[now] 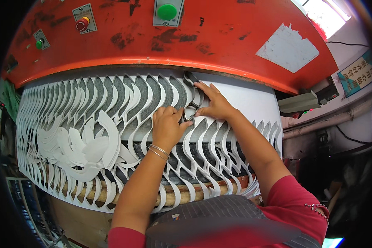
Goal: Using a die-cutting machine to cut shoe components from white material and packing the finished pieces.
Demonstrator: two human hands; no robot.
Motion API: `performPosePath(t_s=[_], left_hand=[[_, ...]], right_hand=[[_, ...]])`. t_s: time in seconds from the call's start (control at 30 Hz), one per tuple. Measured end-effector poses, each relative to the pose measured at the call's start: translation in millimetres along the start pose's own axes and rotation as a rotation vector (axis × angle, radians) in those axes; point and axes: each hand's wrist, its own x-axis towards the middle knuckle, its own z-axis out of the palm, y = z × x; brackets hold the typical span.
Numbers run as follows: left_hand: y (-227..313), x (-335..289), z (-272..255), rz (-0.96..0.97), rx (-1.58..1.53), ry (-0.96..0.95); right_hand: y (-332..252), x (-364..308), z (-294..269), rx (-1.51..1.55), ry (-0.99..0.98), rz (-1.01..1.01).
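Note:
A dark metal cutting die (197,99), narrow and curved, rests on the white sheet (244,95) along the border between its uncut part and its rows of curved cut-outs. My left hand (167,126) grips the die's near end with thumb and index finger. From the right, my right hand (215,103) holds the same die, fingertips at its far part and thumb near its lower end. Left of my left hand, a loose pile of white curved cut pieces (93,146) lies on the cut lattice of the sheet.
A red press (227,45) rises just beyond the sheet, bearing a large green button (167,12) and a red stop knob (82,24). Through the cut-outs show a dark bed and a wooden bar (186,195) near me. A metal rack (29,206) stands at the lower left.

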Motion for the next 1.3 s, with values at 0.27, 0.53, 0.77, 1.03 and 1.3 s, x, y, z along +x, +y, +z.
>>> performPosePath(t_s=[0.27, 0.53, 0.77, 1.03, 1.3], left_hand=[[-0.5, 5.6, -0.4, 0.0, -0.017, 0.019], [-14.0, -6.9, -12.1, -0.112, -0.217, -0.022], [-130.2, 43.6, -188.2, -0.382, -0.193, 0.82], [-253.9, 3.6, -334.6, -0.447, 0.411, 1.207], [-147.5, -36.0, -353.7, -0.307, 0.236, 0.503]], right_hand=[[1.3, 7.9, -6.3, -0.026, 0.0, -0.1], [-52.0, -9.8, -32.7, -0.189, 0.031, -0.038], [-175.6, 9.1, -73.3, -0.188, 0.57, -0.482], [-237.1, 5.1, -53.3, -0.129, 0.625, -0.3], [-243.7, -17.4, -85.8, -0.029, 0.423, -0.235]])
